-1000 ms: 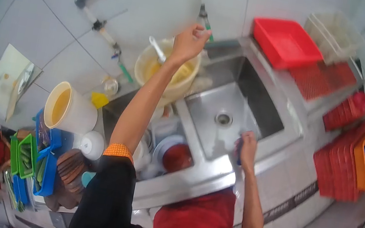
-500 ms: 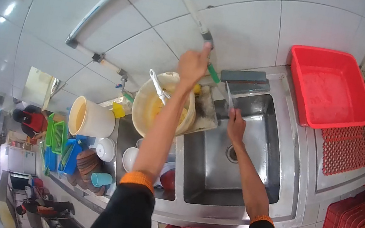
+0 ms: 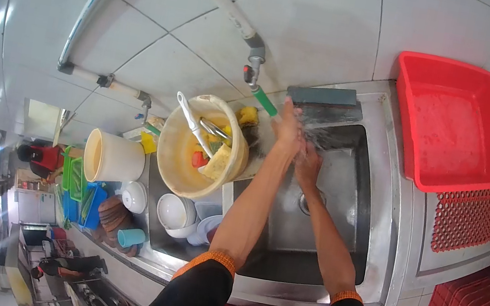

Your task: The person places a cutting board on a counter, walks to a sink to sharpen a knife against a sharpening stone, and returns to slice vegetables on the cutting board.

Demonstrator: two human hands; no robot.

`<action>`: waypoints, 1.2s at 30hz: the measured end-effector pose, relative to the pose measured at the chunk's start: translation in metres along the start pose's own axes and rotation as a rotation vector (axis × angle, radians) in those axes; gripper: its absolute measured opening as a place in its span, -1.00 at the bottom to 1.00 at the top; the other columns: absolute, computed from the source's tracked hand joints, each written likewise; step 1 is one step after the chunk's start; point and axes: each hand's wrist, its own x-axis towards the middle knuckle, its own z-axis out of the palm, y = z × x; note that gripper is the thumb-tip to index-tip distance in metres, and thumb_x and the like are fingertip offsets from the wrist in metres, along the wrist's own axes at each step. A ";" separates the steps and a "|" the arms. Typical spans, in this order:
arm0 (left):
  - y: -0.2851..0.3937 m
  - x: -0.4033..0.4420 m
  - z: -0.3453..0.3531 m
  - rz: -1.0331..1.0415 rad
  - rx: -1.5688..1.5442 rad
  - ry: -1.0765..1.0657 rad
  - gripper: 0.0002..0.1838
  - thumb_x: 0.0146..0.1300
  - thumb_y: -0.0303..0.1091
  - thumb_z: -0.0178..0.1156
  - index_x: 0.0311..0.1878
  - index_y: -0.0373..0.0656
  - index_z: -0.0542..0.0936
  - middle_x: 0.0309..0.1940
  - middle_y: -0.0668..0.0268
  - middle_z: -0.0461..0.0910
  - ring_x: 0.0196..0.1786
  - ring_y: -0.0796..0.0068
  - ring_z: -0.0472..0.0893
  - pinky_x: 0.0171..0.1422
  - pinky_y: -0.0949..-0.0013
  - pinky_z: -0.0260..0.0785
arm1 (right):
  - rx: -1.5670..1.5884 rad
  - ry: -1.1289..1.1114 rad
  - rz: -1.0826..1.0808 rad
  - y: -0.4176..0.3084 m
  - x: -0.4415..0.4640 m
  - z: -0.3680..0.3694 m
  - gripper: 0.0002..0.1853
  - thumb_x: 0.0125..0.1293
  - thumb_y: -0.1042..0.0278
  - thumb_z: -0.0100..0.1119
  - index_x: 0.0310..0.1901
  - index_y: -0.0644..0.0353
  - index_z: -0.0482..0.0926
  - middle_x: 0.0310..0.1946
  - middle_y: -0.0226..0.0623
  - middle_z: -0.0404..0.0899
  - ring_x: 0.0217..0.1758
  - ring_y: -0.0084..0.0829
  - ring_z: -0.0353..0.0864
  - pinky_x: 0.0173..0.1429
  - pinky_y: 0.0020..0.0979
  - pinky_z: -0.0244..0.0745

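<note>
Water sprays from the green hose end (image 3: 265, 101) over both my hands, above the upper left part of the steel sink basin (image 3: 335, 234). My left hand (image 3: 289, 127) has its fingers stretched upward beside the hose. Just to its lower right, my right hand (image 3: 307, 165) is closed around the knife's handle. The blade, seen half a second ago, is now hidden by my left hand and the spray. The tap's red lever (image 3: 248, 74) sits above the hose. Behind my hands, a grey block (image 3: 322, 96) rests on the sink's back ledge.
Left of my hands stands a cream bucket (image 3: 167, 169) with a white-handled tool (image 3: 189, 114) and a yellow sponge (image 3: 217, 162). White bowls (image 3: 172, 212) sit in the left basin. A red tub (image 3: 457, 138) and red mat (image 3: 477, 213) lie right. People work far left.
My left hand has come down from the tap to beside my right hand, which moved slightly left. Water now sprays from the hose. The knife blade has gone out of sight.
</note>
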 end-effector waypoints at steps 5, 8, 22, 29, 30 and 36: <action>0.006 -0.049 0.050 0.724 0.605 0.371 -0.64 0.30 -0.16 0.34 -0.01 -0.17 0.50 -0.40 0.30 0.51 -0.35 0.35 0.51 -0.19 0.31 0.39 | -0.046 -0.032 0.010 0.011 0.005 0.004 -0.61 0.51 0.09 0.05 -0.11 0.32 0.63 -0.31 0.04 0.67 -0.21 0.07 0.69 -0.08 -0.07 0.49; -0.003 -0.035 0.058 0.902 0.851 0.213 -0.60 0.17 -0.26 0.40 0.03 -0.15 0.53 -0.23 0.21 0.58 -0.14 0.24 0.56 0.10 0.19 0.38 | 0.157 -0.004 -0.080 0.013 0.005 0.005 -0.61 0.46 0.07 0.14 -0.15 0.34 0.63 -0.31 0.01 0.69 -0.18 0.04 0.71 -0.09 -0.09 0.50; 0.039 0.033 0.066 0.749 2.066 -0.259 -0.39 0.25 0.05 0.35 0.23 -0.09 0.48 0.23 0.19 0.48 0.32 0.10 0.46 0.30 -0.25 0.15 | 0.288 -0.177 0.589 -0.038 -0.092 -0.140 -0.82 0.42 0.34 0.25 -0.04 0.20 0.58 -0.40 -0.30 0.53 -0.35 -0.56 0.57 -0.34 -0.41 0.49; 0.020 0.013 0.043 0.996 1.456 -0.212 -0.43 0.32 0.01 0.29 0.10 -0.32 0.45 0.03 -0.05 0.51 0.10 -0.06 0.54 0.16 -0.06 0.34 | 0.438 -0.182 0.612 -0.060 -0.124 -0.204 -0.69 0.49 0.40 0.16 0.21 0.17 0.45 -0.36 -0.35 0.53 -0.55 -0.57 0.50 -0.48 -0.49 0.46; 0.018 0.003 0.041 0.999 1.447 -0.204 -0.43 0.32 0.01 0.29 0.10 -0.32 0.45 0.03 -0.05 0.51 0.10 -0.06 0.54 0.16 -0.06 0.34 | 0.568 -0.098 0.705 -0.094 -0.115 -0.206 -0.62 0.48 0.37 0.17 0.27 0.19 0.42 -0.39 -0.34 0.52 -0.60 -0.58 0.47 -0.52 -0.50 0.42; -0.013 -0.050 0.001 0.171 0.359 -0.179 -0.45 0.34 0.14 0.30 -0.02 -0.22 0.51 -0.30 0.25 0.56 -0.23 0.41 0.61 -0.19 0.36 0.48 | 0.248 -0.134 0.617 -0.132 -0.106 -0.209 -0.53 0.50 0.33 0.13 0.36 0.29 0.34 -0.42 -0.32 0.56 -0.64 -0.62 0.42 -0.56 -0.52 0.33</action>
